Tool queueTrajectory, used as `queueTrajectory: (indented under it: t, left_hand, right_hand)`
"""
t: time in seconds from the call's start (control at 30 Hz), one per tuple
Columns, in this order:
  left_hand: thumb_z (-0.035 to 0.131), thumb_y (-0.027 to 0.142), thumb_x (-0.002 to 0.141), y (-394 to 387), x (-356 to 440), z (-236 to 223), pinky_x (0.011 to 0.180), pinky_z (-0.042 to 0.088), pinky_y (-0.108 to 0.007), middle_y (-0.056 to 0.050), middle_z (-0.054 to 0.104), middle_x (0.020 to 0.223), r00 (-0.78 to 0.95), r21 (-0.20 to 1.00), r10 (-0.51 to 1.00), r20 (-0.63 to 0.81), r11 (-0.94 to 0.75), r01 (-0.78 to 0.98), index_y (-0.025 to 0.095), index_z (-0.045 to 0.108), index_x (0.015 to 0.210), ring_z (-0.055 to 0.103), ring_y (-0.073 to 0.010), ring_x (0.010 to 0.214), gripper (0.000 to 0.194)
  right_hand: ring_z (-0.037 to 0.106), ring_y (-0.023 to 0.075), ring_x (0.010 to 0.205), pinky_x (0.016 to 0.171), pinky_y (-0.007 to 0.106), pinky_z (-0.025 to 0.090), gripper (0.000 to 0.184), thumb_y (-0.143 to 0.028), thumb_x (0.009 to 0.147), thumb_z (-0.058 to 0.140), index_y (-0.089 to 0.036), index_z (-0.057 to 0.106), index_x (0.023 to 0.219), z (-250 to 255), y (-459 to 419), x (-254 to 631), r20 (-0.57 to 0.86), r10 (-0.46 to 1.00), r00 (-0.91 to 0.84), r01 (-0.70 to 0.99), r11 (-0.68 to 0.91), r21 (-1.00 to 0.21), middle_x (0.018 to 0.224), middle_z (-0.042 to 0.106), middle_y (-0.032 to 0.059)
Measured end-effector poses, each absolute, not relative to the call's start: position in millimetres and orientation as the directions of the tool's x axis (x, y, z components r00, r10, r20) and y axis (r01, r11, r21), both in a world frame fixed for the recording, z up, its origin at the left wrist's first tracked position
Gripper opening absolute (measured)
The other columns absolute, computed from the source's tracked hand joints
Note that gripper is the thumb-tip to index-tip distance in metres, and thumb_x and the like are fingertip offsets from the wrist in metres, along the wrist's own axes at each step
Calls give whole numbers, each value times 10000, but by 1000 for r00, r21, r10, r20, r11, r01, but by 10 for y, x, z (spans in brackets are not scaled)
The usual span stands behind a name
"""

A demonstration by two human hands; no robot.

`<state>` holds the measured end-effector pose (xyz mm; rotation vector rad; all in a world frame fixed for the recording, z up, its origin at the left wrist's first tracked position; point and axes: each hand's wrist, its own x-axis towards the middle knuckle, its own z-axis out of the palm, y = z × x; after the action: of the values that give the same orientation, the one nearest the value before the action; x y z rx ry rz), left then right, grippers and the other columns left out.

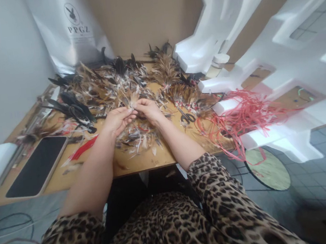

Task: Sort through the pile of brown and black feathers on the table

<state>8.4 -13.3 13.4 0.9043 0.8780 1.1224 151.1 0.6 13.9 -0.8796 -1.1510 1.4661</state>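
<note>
Both my hands meet over the wooden table (144, 163), pinching a small bunch of brown and white feathers (130, 96) by its lower end. My left hand (120, 119) is closed at thumb and forefinger on the bunch, its other fingers curled. From the other side my right hand (148, 110) pinches the same feathers. Just behind lies a large heap of loose feathers (94, 85), brown, white and black. Below my fingers are more scattered feathers (141, 140). Black-handled scissors (186, 116) lie to the right of my right hand.
A phone (39, 165) lies at the left front, near red strips (83, 148) and long black feathers (74, 109). White foam packaging (295, 115) stands at the right with a tangle of pink-red ribbon (245, 112) on it. A silver bag (72, 34) stands behind. A round stool (268, 170) is below right.
</note>
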Motion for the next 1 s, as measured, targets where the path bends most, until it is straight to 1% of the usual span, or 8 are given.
queueTrajectory:
  t: [0.23,0.33,0.53,0.73,0.87,1.0]
  left_hand:
    - [672,125,672,-140,114,119,478,445,-124,-54,668,634,139,957,986,-94,128,-261,81,672,695,584,-53,504,50]
    - [682,143,667,-145,122,117,478,448,-128,-62,674,642,133,967,988,-73,103,-232,80,677,703,592,-61,511,72]
    - [705,162,650,-151,134,105,507,472,-137,-90,696,708,125,966,990,-69,97,-238,76,688,747,627,-81,558,131]
    - [700,132,645,-155,148,106,514,471,-129,-64,669,637,112,953,989,-96,124,-277,72,686,716,593,-57,518,94]
    - [682,112,656,-150,147,101,494,461,-125,-53,656,613,105,952,987,-117,142,-271,72,680,698,572,-48,490,58]
    - [679,112,665,-125,123,84,485,453,-123,-61,657,629,107,948,987,-119,145,-284,67,676,700,568,-45,486,57]
  right_hand:
    - [410,33,492,470,159,319,274,-349,602,712,-141,548,671,150,-19,1501,129,985,-118,-106,117,-987,536,513,-64]
    - [429,42,517,499,168,345,264,-340,600,705,-139,546,664,155,-26,1499,139,985,-104,-103,128,-986,552,519,-60]
    - [445,53,518,507,180,360,272,-345,596,703,-150,530,670,137,-21,1485,103,990,-94,-150,88,-985,569,525,-58]
    - [448,57,532,532,188,372,268,-345,592,704,-153,528,658,59,28,1467,122,991,-62,-131,113,-985,584,531,-57]
    - [453,61,557,563,194,382,253,-346,607,691,-148,545,669,39,30,1448,145,989,-41,-65,142,-988,600,538,-52]
    - [473,66,574,597,203,398,233,-338,637,665,-129,584,702,122,50,1570,205,972,-111,54,212,-976,627,569,-31]
